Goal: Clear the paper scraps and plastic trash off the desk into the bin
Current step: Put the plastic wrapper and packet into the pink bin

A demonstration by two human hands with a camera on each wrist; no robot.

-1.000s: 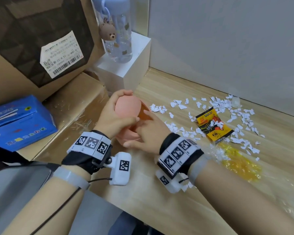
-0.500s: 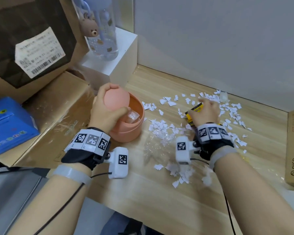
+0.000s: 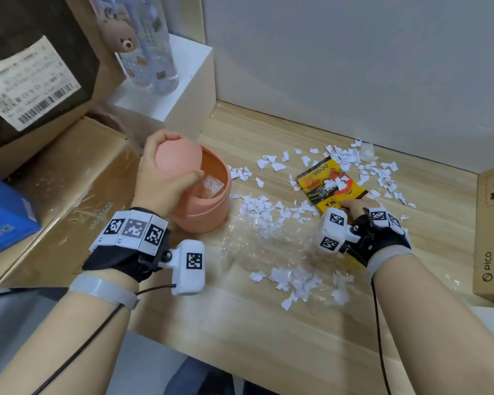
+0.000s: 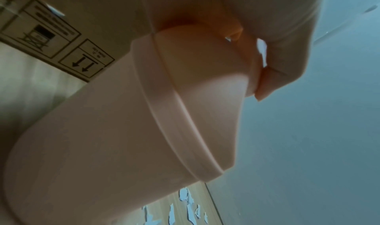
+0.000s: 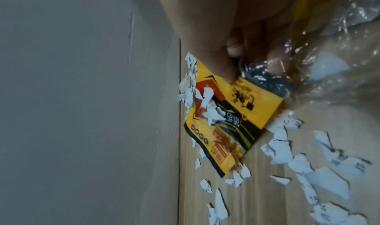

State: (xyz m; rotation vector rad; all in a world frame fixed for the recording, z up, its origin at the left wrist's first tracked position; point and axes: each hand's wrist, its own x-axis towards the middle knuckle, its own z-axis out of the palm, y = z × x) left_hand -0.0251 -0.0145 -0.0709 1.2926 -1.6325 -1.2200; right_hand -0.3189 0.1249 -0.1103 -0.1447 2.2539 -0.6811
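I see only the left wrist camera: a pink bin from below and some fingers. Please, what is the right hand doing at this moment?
Observer: The right hand pinches the near edge of the yellow and black plastic snack wrapper, which has white paper scraps on top.
Operator: Is the bin open?
Observer: Yes. The left hand holds the round pink lid tilted up off the pink plastic bin; a crumpled clear plastic piece lies inside.
Operator: Is there more plastic on the desk?
Observer: Yes, a sheet of clear plastic film lies between the two hands.
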